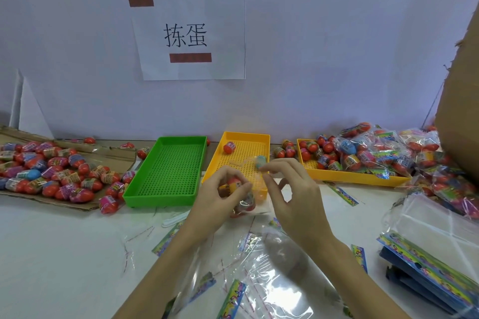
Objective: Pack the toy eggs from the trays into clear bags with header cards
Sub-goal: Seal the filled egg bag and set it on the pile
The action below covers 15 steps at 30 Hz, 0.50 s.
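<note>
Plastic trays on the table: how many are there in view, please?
3. The green tray stands left of centre, a yellow tray in the middle behind the hands, and another yellow tray to the right, partly covered by packed bags. More may be hidden.

Both our forearms come up from the bottom of the frame and meet around the lower centre. Our left hand (225, 189) has its fingers curled in with the thumb tucked against them, gripping something small. Our right hand (290, 189) sits just beside it, thumb and index pinched together, the other fingers loosely bent.
</note>
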Each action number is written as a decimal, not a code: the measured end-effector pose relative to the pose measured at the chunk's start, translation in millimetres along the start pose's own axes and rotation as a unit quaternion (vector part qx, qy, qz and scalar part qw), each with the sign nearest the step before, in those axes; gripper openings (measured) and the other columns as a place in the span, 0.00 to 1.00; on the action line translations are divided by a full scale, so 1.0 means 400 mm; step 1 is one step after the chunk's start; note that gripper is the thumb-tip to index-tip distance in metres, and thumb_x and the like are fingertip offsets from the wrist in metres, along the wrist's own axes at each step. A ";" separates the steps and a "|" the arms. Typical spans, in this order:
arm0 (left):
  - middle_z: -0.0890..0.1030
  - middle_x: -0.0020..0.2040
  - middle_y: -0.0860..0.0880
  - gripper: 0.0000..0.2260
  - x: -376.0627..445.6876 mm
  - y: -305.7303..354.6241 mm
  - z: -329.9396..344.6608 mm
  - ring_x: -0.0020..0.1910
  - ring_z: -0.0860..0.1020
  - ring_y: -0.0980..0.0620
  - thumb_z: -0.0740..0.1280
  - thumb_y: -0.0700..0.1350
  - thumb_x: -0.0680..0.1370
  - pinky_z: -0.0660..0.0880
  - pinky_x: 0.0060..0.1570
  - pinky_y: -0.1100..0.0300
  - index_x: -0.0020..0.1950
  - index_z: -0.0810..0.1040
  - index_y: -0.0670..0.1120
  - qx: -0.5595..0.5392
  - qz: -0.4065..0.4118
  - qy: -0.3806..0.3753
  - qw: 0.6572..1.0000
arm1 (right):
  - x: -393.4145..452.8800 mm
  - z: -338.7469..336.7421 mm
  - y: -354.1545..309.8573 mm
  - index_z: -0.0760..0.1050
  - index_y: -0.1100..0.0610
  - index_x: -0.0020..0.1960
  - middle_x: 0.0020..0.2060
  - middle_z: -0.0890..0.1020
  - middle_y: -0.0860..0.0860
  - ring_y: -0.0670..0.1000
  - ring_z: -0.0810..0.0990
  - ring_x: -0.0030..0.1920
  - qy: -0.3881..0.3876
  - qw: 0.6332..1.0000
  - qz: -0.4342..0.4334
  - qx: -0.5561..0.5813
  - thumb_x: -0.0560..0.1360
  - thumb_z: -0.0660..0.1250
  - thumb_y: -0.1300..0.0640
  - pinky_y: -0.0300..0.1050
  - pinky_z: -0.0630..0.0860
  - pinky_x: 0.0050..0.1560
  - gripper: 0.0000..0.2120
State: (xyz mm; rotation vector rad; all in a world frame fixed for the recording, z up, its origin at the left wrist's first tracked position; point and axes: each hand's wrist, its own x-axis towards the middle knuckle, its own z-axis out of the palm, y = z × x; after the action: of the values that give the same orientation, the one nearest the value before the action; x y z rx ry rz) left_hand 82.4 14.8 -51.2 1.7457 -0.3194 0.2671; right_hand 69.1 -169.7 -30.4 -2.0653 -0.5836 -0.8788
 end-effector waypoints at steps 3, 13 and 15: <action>0.84 0.45 0.44 0.07 0.013 -0.006 -0.013 0.46 0.84 0.48 0.75 0.42 0.79 0.82 0.44 0.56 0.46 0.77 0.44 -0.037 -0.054 0.058 0.996 | -0.001 0.001 0.015 0.81 0.54 0.56 0.52 0.81 0.45 0.43 0.79 0.53 0.003 0.999 0.035 0.003 0.80 0.68 0.66 0.34 0.77 0.48 0.09; 0.88 0.45 0.43 0.06 0.023 0.007 -0.012 0.49 0.87 0.45 0.69 0.45 0.83 0.84 0.51 0.48 0.57 0.79 0.43 -0.048 -0.115 0.063 0.990 | 0.073 0.079 0.075 0.73 0.56 0.74 0.73 0.73 0.52 0.52 0.67 0.75 -0.146 0.978 0.120 -0.091 0.85 0.59 0.62 0.50 0.67 0.75 0.18; 0.88 0.46 0.41 0.06 0.022 0.008 -0.010 0.51 0.87 0.44 0.69 0.44 0.83 0.84 0.52 0.47 0.58 0.78 0.44 -0.074 -0.117 0.057 0.989 | 0.115 0.102 0.093 0.67 0.54 0.78 0.77 0.68 0.52 0.53 0.61 0.79 -0.182 0.969 0.131 -0.106 0.86 0.57 0.59 0.50 0.61 0.77 0.21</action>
State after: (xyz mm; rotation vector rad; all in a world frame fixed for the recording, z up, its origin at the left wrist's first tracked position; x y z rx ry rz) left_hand 89.3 17.6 -44.2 1.5971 -0.0471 0.1678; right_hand 139.0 -153.3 -31.9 -2.4554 -0.4029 -0.4232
